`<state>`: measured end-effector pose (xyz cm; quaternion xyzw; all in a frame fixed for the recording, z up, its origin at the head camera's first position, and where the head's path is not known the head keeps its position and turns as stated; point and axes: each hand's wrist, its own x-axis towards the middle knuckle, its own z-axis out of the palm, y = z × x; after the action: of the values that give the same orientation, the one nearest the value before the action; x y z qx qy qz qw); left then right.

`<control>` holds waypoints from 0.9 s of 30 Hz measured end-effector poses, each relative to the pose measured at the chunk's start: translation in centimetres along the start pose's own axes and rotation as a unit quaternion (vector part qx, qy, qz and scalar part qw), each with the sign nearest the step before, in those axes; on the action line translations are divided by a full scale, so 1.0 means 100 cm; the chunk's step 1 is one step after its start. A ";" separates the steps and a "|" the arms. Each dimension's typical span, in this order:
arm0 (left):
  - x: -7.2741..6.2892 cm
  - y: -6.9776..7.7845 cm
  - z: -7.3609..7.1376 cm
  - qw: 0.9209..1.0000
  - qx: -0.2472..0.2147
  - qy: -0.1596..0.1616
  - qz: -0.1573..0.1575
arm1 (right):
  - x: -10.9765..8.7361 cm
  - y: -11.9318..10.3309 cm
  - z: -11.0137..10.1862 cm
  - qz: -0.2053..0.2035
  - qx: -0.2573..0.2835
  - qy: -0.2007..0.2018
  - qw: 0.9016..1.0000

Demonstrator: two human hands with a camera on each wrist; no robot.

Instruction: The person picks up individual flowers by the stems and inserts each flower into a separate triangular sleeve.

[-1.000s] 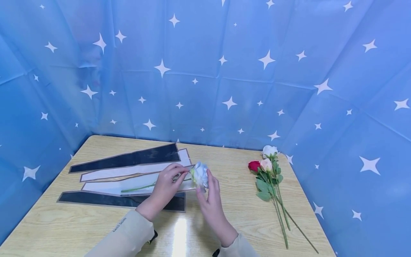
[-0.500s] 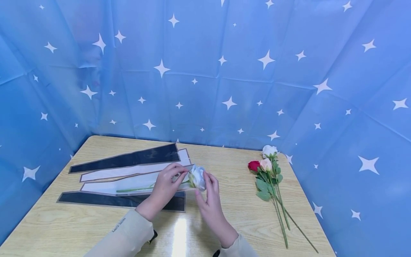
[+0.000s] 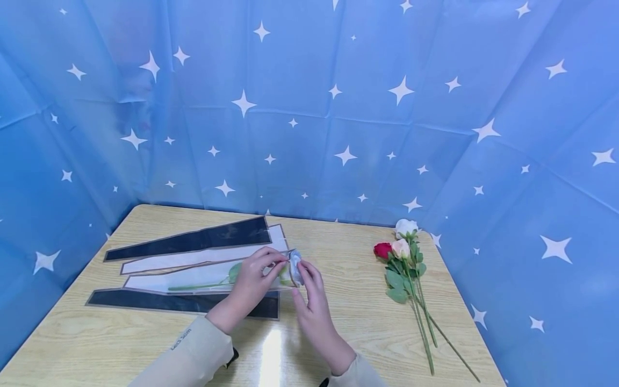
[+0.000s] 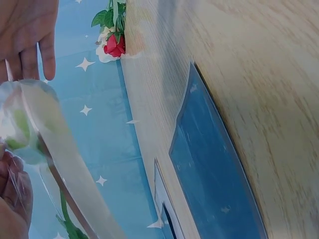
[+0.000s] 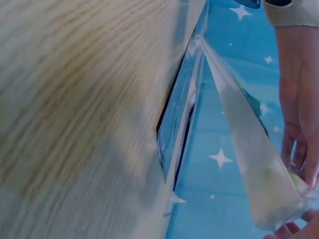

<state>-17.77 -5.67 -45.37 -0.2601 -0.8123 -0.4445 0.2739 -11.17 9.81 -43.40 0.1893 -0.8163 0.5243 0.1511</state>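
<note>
A pale blue-white artificial rose (image 3: 296, 267) lies mostly inside a clear-fronted, white-backed flower sleeve (image 3: 157, 282); part of its bloom is at the brown-edged mouth. Through the film its green stem and a leaf show. My left hand (image 3: 250, 279) pinches the upper edge of the sleeve's mouth between thumb and fingers. Against the bloom rest the extended fingers of my right hand (image 3: 315, 309), whose thumb is apart from them near the lower edge. In the left wrist view the sleeve is raised off the table at its mouth end, with the right hand's palm (image 4: 27, 25) facing it.
Two black sleeves, one behind (image 3: 193, 239) and one in front (image 3: 145, 299), lie flat at the left with another white sleeve (image 3: 159, 262). To the right are a red rose (image 3: 382, 250), a pink rose (image 3: 401, 248) and a white rose (image 3: 405, 228). A starry blue curtain (image 3: 300, 70) surrounds the table.
The rose has slid left into the sleeve, its stem end further down and its bloom now largely behind the film. My right hand has followed slightly left; the left hand has kept its pinch.
</note>
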 end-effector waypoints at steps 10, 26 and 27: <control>0.001 -0.001 0.000 1.000 0.008 0.008 0.006 | -0.004 0.037 0.006 0.009 -0.018 -0.012 1.000; 0.001 0.003 0.002 1.000 0.009 -0.005 -0.003 | -0.003 0.035 0.010 -0.008 -0.014 -0.037 0.999; 0.001 0.003 0.002 1.000 0.009 -0.004 -0.002 | -0.003 0.035 0.010 -0.008 -0.017 -0.037 0.999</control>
<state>-17.66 -5.36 -45.18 -0.2578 -0.8178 -0.4366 0.2723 -12.62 10.28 -46.75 0.2120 -0.8286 0.5021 0.1280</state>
